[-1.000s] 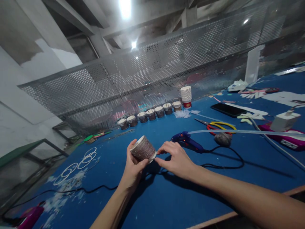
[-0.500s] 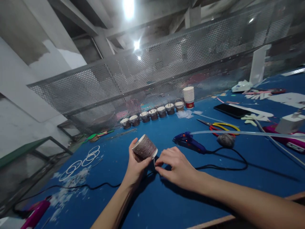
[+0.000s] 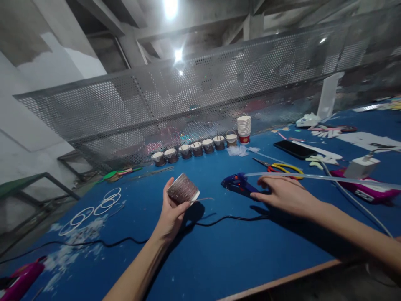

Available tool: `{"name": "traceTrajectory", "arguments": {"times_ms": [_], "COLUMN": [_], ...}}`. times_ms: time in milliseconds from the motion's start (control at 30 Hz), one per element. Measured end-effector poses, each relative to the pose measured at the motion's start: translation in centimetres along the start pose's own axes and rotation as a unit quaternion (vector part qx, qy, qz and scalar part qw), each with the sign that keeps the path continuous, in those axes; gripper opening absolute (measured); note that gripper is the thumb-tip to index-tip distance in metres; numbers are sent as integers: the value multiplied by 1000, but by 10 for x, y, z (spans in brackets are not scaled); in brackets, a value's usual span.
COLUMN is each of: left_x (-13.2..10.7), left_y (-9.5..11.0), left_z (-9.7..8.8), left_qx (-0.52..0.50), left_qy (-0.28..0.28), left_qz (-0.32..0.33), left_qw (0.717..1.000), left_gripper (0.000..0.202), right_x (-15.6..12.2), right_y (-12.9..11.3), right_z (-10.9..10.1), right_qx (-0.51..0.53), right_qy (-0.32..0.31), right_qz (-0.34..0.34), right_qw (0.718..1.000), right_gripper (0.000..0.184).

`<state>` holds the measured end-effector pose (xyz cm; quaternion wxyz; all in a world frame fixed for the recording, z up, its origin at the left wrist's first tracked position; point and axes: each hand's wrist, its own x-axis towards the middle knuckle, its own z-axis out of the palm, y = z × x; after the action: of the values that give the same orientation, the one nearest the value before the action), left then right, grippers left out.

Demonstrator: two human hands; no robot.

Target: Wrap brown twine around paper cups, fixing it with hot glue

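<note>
My left hand [image 3: 171, 211] is closed around a small paper cup wrapped in brown cord [image 3: 182, 190], held on its side above the blue table [image 3: 219, 251]. A loose end of cord trails to the right from the cup's rim. My right hand [image 3: 283, 194] lies over the rear of a blue hot glue gun [image 3: 236, 184] on the table, fingers stretched forward and partly curled over its handle. The gun's black cable [image 3: 219, 218] runs left across the table.
A row of several wrapped cups [image 3: 192, 149] and a stack of white paper cups [image 3: 244, 127] stand by the perforated metal screen. Yellow-handled scissors [image 3: 282, 167], a phone [image 3: 293, 149], a clear tube [image 3: 319, 177], white rings [image 3: 103, 205] and a pink tool [image 3: 19, 280] lie around.
My right hand left the cup's rim and moved right onto the glue gun. My left hand keeps the cup, now with a loose cord end hanging free.
</note>
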<state>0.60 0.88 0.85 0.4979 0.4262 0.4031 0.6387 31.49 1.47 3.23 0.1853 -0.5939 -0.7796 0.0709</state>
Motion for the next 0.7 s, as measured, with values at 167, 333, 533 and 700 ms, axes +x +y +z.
{"name": "traceTrajectory", "arguments": {"times_ms": [167, 333, 533, 700], "left_x": [-4, -8, -8, -5], "left_y": [-2, 1, -2, -6], "left_z": [-1, 1, 4, 6], "left_qx": [14, 31, 48, 63], "left_qy": [-13, -28, -37, 5], "left_qz": [11, 8, -1, 31], "left_qw": [1000, 999, 998, 997], "left_gripper": [100, 104, 106, 102], "right_x": [41, 59, 48, 20], "right_y": [-9, -15, -23, -41], "right_z": [13, 43, 53, 43], "right_qx": [187, 251, 258, 356], "right_qy": [-73, -61, -26, -11], "right_qz": [-37, -47, -31, -55], "right_qw": [979, 965, 965, 933], "right_gripper": [23, 17, 13, 11]}}
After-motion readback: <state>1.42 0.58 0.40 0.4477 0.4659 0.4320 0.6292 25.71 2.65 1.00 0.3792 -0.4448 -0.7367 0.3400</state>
